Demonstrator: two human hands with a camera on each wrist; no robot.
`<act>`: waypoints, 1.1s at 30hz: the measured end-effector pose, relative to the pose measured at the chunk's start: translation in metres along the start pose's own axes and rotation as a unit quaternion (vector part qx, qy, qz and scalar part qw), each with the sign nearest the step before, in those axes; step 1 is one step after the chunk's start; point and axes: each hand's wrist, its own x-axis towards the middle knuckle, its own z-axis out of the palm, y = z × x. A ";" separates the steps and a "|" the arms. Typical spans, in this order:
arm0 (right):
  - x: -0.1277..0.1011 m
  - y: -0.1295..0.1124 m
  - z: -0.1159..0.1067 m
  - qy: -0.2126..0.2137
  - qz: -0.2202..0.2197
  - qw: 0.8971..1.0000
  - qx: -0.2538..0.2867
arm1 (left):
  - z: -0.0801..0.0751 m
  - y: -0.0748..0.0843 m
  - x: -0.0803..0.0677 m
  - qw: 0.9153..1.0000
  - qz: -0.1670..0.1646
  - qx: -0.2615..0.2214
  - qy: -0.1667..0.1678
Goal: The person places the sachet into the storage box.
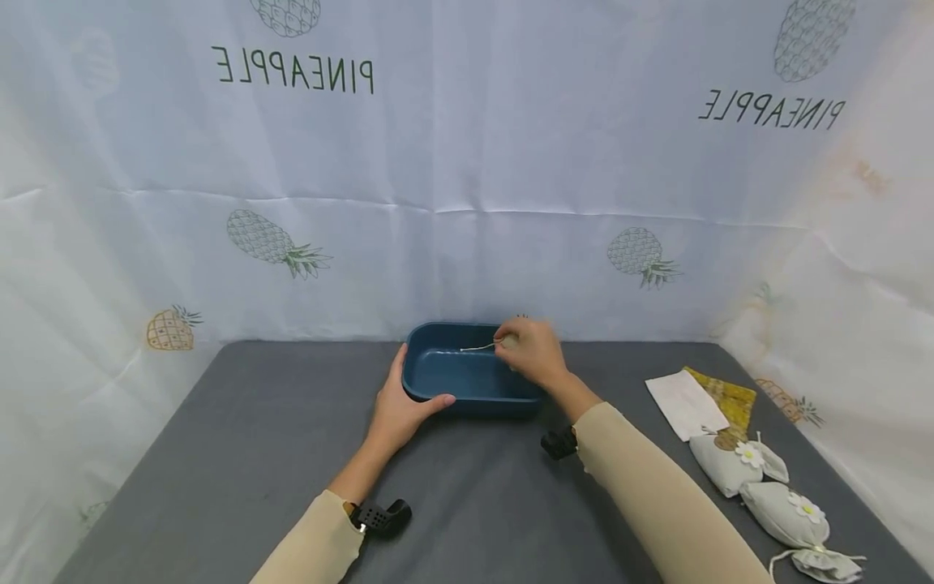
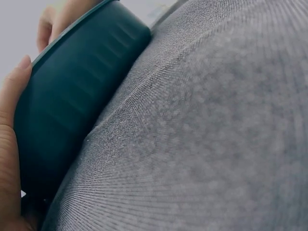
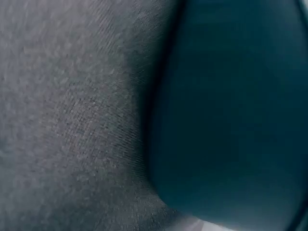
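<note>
A dark blue-green rectangular plastic box [image 1: 452, 375] stands at the far edge of the table. My left hand [image 1: 397, 405] grips its left near corner, thumb along the near side and fingers round the left wall. In the left wrist view the thumb [image 2: 17, 86] lies against the box's ribbed wall [image 2: 82, 82]. Over the right part of the box, my right hand [image 1: 534, 350] holds a small pale drawstring pouch [image 1: 508, 341], mostly hidden by the fingers. Its thin cord [image 1: 477, 348] trails left over the box's inside. The right wrist view shows mainly the box's wall [image 3: 231, 115].
On the right of the grey table [image 1: 292, 454] lie a white cloth pouch [image 1: 687, 404], a yellow patterned one [image 1: 730, 399] and two pale stuffed sachets [image 1: 784, 515] with daisy trims and cords. A pineapple-print curtain [image 1: 467, 268] hangs right behind the box.
</note>
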 end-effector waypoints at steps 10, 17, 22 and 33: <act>0.011 0.004 0.020 -0.076 0.060 0.995 -0.020 | 0.000 -0.001 -0.002 1.000 0.002 -0.003 -0.001; 0.018 0.005 0.027 -0.171 0.084 0.980 -0.053 | -0.001 0.001 -0.002 1.000 0.001 -0.006 -0.001; 0.017 0.006 0.027 -0.206 0.085 0.972 -0.074 | -0.001 0.005 -0.002 1.000 0.008 -0.016 -0.008; 0.012 -0.010 0.005 -0.168 0.065 0.979 -0.099 | -0.003 0.004 -0.004 1.000 0.007 -0.017 -0.012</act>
